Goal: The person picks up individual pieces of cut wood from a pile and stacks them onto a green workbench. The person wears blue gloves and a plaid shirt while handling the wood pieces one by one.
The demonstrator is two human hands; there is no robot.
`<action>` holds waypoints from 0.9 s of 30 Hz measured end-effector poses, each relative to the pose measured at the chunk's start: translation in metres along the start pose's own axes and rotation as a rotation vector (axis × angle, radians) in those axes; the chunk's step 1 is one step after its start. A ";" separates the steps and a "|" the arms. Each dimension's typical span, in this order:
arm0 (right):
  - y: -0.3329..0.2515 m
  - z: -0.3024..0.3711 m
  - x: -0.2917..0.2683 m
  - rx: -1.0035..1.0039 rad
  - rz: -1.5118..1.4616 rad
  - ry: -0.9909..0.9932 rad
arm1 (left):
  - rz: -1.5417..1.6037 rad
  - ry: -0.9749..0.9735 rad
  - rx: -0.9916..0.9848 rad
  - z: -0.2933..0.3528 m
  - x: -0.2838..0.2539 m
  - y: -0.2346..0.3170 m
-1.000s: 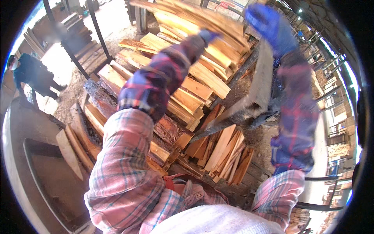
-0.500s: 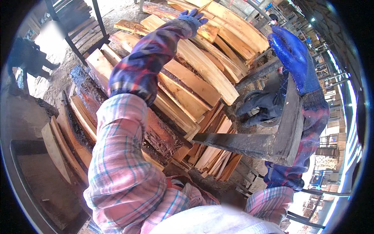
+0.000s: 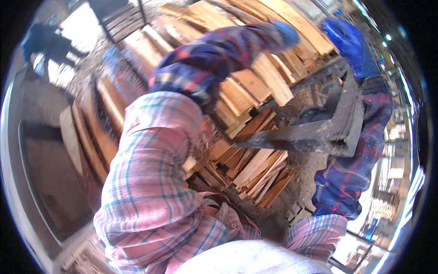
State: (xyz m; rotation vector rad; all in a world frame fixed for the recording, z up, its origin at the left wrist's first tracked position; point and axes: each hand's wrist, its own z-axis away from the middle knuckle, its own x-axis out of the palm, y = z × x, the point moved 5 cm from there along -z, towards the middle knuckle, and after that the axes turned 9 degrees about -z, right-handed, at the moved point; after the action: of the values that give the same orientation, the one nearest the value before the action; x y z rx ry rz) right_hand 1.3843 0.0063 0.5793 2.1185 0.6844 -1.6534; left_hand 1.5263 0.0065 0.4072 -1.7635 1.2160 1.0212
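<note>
Both the left hand (image 3: pixel 285 35) and the right hand (image 3: pixel 345 43) show blue-gloved in my view. The boards (image 3: pixel 273 80) lie side by side, stacked ahead; the left hand is over them, apparently at their surface, though blurred. I cannot tell whether its grip is released or clenched. The right hand is near the far end of the grey frame (image 3: pixel 351 109), fingers together; I cannot tell whether its grip grasps anything. The slats (image 3: pixel 255 176) lie bundled at lower centre. One person (image 3: pixel 50 43) stands at upper left.
</note>
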 end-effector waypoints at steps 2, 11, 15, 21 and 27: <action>-0.035 -0.023 0.009 -0.543 0.289 0.139 | 0.154 -0.044 -0.026 0.049 0.010 -0.028; -0.143 0.220 0.105 0.128 -0.004 0.208 | 0.620 -0.278 -0.097 0.341 -0.119 0.280; -0.150 0.208 0.092 0.019 -0.064 0.317 | 1.341 0.121 -0.939 0.507 -0.099 0.410; -0.285 0.127 0.067 -0.246 -0.420 0.674 | 1.229 0.566 -1.856 0.676 -0.071 0.628; -0.570 0.092 0.234 -0.816 -0.683 0.098 | 1.076 0.693 -1.927 0.672 -0.083 0.705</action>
State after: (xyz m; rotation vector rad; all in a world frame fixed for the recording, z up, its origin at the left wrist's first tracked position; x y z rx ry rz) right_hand 1.0265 0.4548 0.3353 1.4274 1.8806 -1.1845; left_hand 0.7046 0.4490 0.1165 -2.9448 1.7733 3.0901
